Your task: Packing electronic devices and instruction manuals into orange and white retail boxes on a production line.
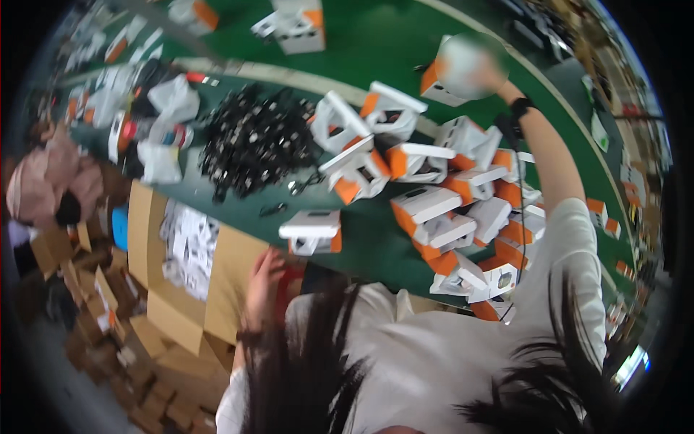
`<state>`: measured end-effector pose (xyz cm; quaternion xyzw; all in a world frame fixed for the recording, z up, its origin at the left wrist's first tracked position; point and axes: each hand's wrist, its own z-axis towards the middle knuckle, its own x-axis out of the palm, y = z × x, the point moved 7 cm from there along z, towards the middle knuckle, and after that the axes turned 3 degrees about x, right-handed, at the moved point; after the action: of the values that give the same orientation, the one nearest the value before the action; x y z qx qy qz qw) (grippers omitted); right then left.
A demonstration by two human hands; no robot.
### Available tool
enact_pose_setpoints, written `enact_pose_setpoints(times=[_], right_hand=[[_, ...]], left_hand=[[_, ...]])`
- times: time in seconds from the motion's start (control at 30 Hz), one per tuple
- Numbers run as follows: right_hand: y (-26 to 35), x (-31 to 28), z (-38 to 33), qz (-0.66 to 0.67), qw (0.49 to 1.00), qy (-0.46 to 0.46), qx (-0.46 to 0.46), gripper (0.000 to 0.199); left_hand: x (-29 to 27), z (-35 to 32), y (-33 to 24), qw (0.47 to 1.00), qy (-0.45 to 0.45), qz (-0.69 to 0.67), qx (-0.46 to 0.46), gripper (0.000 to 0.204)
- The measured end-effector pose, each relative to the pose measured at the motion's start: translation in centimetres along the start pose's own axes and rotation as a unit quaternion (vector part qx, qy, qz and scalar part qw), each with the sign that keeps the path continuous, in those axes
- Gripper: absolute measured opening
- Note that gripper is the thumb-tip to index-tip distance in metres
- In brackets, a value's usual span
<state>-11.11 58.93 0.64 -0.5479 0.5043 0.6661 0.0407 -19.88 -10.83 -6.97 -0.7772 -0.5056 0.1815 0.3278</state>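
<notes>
My right arm stretches far out to the upper right. There my right hand (493,74) is at a white-and-orange box (431,85) on the green surface. A blurred patch covers the fingers and part of that box, so I cannot tell whether they grip it. Low in front of me, my left hand (264,283) is beside the flap of a large cardboard carton (233,271), fingers somewhat spread and nothing visible in them. Closest to it on the table is a single white-and-orange box (312,226) with its lid raised.
Several open white-and-orange boxes (426,202) pile up at the centre right. A heap of black cables (253,141) lies left of them. The carton at lower left holds white printed papers (189,249). A person in pink (54,181) is at the far left, above stacked cardboard boxes (94,311).
</notes>
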Motion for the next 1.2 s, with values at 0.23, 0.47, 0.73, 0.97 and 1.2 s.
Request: enact_pose_setpoints(times=[0.23, 0.47, 0.73, 0.97, 1.2], right_hand=[[-2.7, 1.5, -1.0, 0.189, 0.955, 0.124, 0.195, 0.046], [3.4, -6.3, -3.2, -0.007, 0.988, 0.024, -0.150, 0.036], [21.2, -14.6, -28.5, -0.005, 0.999, 0.008, 0.047, 0.049], [21.4, 5.2, -40.8, 0.185, 0.969, 0.162, 0.022, 0.022], [15.2, 15.6, -40.7, 0.190, 0.979, 0.058, 0.037, 0.017]], left_hand=[[5.4, 3.9, 2.3, 0.999, 0.033, 0.017, -0.024, 0.032], [4.4, 3.3, 1.0, 0.995, 0.068, 0.072, -0.029, 0.027], [2.9, 0.9, -1.3, 0.977, 0.133, 0.164, 0.007, 0.020], [7.1, -1.1, -1.0, 0.927, 0.288, 0.241, -0.010, 0.020], [7.5, -1.6, -2.4, 0.893, 0.342, 0.293, 0.015, 0.020]])
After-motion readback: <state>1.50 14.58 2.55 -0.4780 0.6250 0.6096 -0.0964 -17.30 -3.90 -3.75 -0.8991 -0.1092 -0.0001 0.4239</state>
